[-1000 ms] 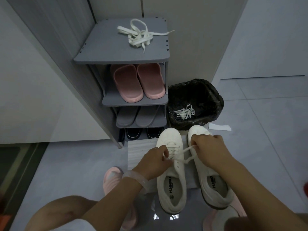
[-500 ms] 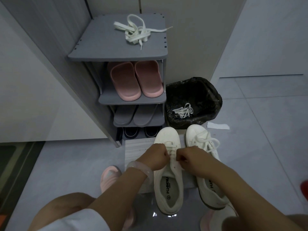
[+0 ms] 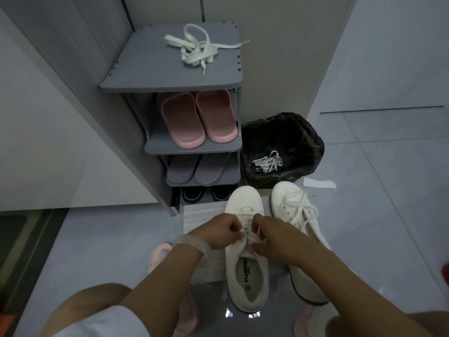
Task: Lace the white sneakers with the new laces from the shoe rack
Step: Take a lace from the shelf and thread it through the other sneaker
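Pinching lace (image 3: 247, 235) over left sneaker (image 3: 245, 266): left hand (image 3: 220, 233), right hand (image 3: 275, 239), close together | right sneaker (image 3: 298, 215) just beside | new laces (image 3: 196, 51) on far shoe rack (image 3: 145, 76) top

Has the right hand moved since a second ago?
Yes. The right hand came off the right sneaker, leftward over the left sneaker, close to the left hand.
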Tool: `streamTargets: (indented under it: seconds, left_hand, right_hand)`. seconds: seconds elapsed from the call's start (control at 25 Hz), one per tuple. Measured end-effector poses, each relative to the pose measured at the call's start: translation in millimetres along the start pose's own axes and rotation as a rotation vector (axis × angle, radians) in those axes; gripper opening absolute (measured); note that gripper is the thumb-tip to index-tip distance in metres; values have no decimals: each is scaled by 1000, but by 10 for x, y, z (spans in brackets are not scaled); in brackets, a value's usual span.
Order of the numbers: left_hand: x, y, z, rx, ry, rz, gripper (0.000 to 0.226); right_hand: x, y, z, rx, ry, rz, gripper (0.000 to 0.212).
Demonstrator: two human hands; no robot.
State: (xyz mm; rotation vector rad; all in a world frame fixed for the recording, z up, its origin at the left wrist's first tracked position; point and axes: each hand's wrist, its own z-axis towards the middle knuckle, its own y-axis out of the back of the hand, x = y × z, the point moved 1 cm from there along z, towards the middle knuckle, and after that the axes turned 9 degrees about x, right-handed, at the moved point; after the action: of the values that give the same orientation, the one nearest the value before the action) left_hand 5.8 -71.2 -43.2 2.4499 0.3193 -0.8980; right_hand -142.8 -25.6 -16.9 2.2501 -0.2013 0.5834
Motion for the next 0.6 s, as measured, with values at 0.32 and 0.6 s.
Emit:
streamTargets:
  seconds: [0.32, 0.6]
  left_hand:
    - [-57, -88, -51, -352, -81, 18, 18]
    - [-100, -57, -82, -270, -32, -55, 12]
  right_hand:
    - [1, -19, 19, 21, 9, -75, 26]
    - [-37, -11, 31, 36, -10, -54, 24]
